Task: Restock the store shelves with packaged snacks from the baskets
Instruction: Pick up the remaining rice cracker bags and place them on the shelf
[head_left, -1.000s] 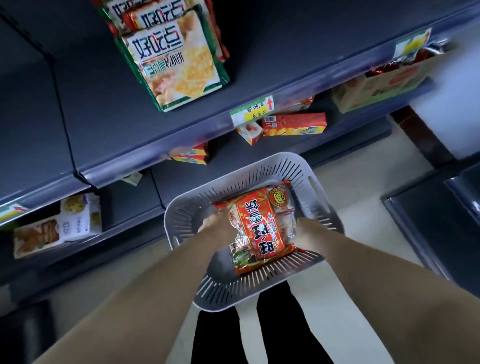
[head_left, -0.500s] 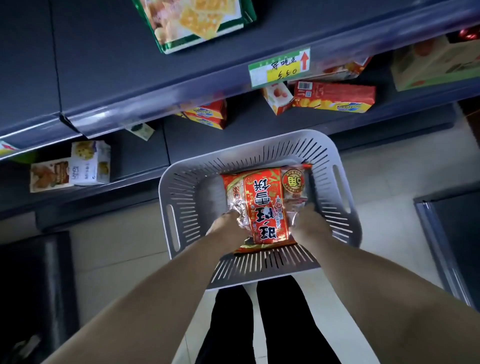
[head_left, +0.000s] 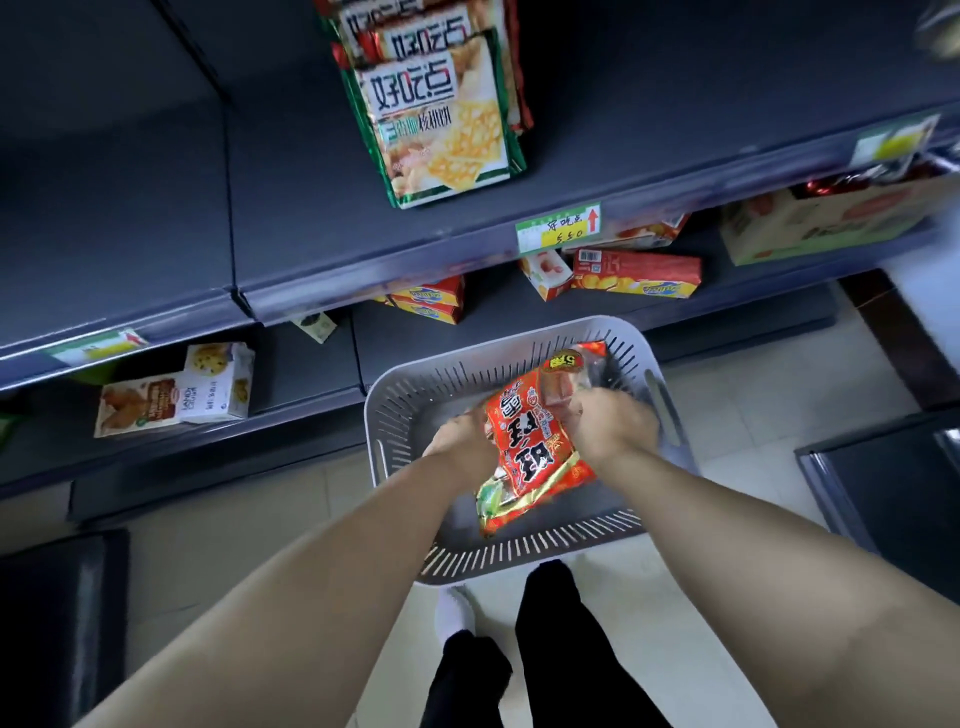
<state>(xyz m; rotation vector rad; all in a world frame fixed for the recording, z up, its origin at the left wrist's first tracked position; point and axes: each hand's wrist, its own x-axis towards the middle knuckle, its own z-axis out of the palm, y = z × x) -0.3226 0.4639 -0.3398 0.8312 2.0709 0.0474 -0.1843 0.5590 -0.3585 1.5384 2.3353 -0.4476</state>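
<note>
A grey slotted basket (head_left: 400, 410) stands on the floor in front of the shelves. Over it, both hands hold a red snack pack (head_left: 530, 441) with white lettering, tilted with its far end up to the right. My left hand (head_left: 457, 441) grips the pack's left edge. My right hand (head_left: 610, 421) grips its right side near the far end. The pack hides most of both hands' fingers. On the dark shelf (head_left: 623, 156) above stand green-edged cracker packs (head_left: 441, 114), behind a price tag (head_left: 558, 228).
The lower shelf holds red and yellow boxes (head_left: 636, 273), stacked orange boxes (head_left: 431, 304), a white cookie box (head_left: 218, 382) and a brown one (head_left: 137, 408). A cardboard carton (head_left: 831, 223) sits at the right. A dark unit (head_left: 883, 488) stands at right. My legs are below the basket.
The snack pack has come up out of the basket and tilted to the right in both hands. The view has shifted, so the cracker packs on the upper shelf are back in sight.
</note>
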